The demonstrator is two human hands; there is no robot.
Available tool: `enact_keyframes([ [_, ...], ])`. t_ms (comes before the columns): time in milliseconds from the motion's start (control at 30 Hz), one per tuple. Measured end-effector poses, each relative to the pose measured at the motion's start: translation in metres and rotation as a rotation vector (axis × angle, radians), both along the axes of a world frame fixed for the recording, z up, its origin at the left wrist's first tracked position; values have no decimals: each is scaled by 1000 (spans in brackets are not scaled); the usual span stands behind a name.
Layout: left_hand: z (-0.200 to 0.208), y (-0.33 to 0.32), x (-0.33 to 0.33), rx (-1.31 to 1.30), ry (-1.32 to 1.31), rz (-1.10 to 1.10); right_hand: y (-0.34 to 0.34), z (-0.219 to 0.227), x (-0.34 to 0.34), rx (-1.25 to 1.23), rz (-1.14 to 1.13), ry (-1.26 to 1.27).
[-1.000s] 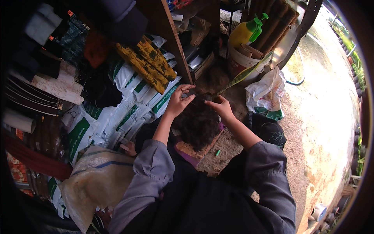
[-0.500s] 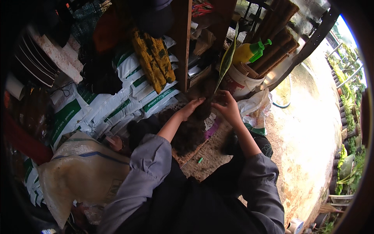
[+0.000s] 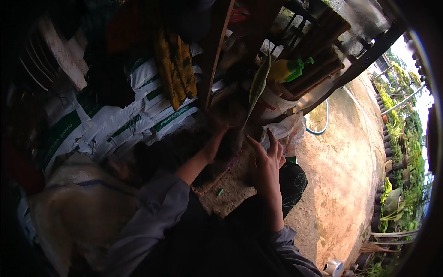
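my left hand (image 3: 216,144) and open right hand (image 3: 267,159) flank the upright leaf (image 3: 257,87); left's grip unclear, planting looks unfinished.

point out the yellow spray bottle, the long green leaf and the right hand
yellow spray bottle (image 3: 282,70), head view, on its yellow body
long green leaf (image 3: 258,85), head view, on the broad middle of the blade
right hand (image 3: 267,161), head view, on the back of the hand

Two hands show near the middle of the frame: the left hand (image 3: 213,147) and the right hand (image 3: 267,159). One long green leaf (image 3: 256,90) stands above them. One yellow spray bottle (image 3: 285,70) sits upper right. One blue hose (image 3: 323,121) curves at right. Several white sacks (image 3: 152,113) are stacked at left; the exact number is unclear.
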State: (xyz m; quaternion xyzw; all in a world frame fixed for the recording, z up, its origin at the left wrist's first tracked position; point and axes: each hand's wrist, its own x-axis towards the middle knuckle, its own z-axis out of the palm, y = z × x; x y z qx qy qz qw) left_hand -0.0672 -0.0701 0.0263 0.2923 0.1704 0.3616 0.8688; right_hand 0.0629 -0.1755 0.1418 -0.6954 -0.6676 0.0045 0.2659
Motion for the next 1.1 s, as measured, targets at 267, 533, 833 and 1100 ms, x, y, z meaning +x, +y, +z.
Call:
enact_keyframes([
  [267, -8, -12, -13, 598, 305, 366, 6, 0, -14, -118, -18, -16],
  [533, -16, -11, -23, 758, 524, 515, 27, -31, -27, -282, -63, -68],
  [833, 5, -14, -22, 738, 403, 353, 20, -20, -21, -179, 0, -33],
  [1100, -4, -1, -32, 831, 633, 254, 24, -38, -13, -137, 50, -197],
])
